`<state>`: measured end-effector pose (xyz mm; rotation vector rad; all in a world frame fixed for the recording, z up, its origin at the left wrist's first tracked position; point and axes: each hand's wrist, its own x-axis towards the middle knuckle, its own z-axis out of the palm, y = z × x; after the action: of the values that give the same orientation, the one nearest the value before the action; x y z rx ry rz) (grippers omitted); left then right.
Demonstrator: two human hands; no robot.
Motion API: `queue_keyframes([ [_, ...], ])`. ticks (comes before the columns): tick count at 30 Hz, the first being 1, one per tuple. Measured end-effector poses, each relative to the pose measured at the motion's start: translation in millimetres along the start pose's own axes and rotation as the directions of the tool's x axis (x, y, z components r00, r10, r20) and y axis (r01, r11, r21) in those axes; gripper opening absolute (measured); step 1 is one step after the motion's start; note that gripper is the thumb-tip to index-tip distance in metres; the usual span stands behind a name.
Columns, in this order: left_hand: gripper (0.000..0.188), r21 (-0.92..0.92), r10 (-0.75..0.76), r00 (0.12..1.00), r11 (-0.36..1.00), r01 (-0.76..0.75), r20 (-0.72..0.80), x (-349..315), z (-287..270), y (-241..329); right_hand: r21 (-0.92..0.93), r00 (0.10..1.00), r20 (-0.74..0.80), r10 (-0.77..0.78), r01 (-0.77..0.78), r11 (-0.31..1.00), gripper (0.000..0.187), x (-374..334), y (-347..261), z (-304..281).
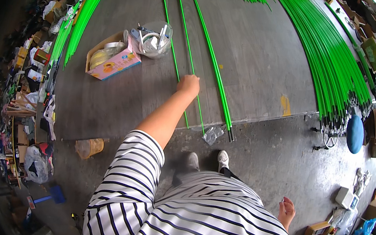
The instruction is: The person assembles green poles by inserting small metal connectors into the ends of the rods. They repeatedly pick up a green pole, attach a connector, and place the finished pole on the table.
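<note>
Left hand [188, 85] is closed on a green rod [190, 56] on the grey board [262, 56] — right hand [286, 211] is hung loose, fingers half-curled, empty.

1. We cannot tell whether our left hand [188, 85] grips the green rod [186, 36] under it.
2. The far ends of the green rod bundle [333, 60] on the right run off the top edge.
3. Our striped shirt [194, 213] hides our legs.

single head cam, fisheye, looks steeply down over striped shirt [193, 218] at grey work table [262, 56] w/ green rods [333, 60], table near, edges bend at rim
</note>
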<state>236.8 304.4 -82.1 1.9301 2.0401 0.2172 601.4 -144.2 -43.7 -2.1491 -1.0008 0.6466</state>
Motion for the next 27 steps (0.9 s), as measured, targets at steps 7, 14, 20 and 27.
queue_keyframes([
  [7,0.036,0.034,-0.009,1.0,0.999,0.009,0.008,-2.5,3.0,0.8,-0.007,1.0,0.007,0.017,-0.017,1.0,0.006,-10.8,-5.0,5.9],
  [14,0.03,0.034,-0.096,0.991,0.994,0.1,-0.097,-20.2,-25.0,-23.6,0.037,1.0,0.016,0.02,-0.021,0.999,0.008,-4.5,11.3,12.5],
  [20,0.02,-0.029,-0.216,0.975,0.976,0.217,0.044,-27.5,-27.7,-33.2,0.035,0.997,0.045,0.067,-0.069,0.997,0.01,6.4,31.6,26.5],
  [27,0.024,-0.036,-0.14,0.99,0.99,0.139,-0.013,-26.6,-24.3,-38.7,0.087,0.998,0.024,0.06,-0.062,0.994,0.009,21.9,32.5,27.0],
])
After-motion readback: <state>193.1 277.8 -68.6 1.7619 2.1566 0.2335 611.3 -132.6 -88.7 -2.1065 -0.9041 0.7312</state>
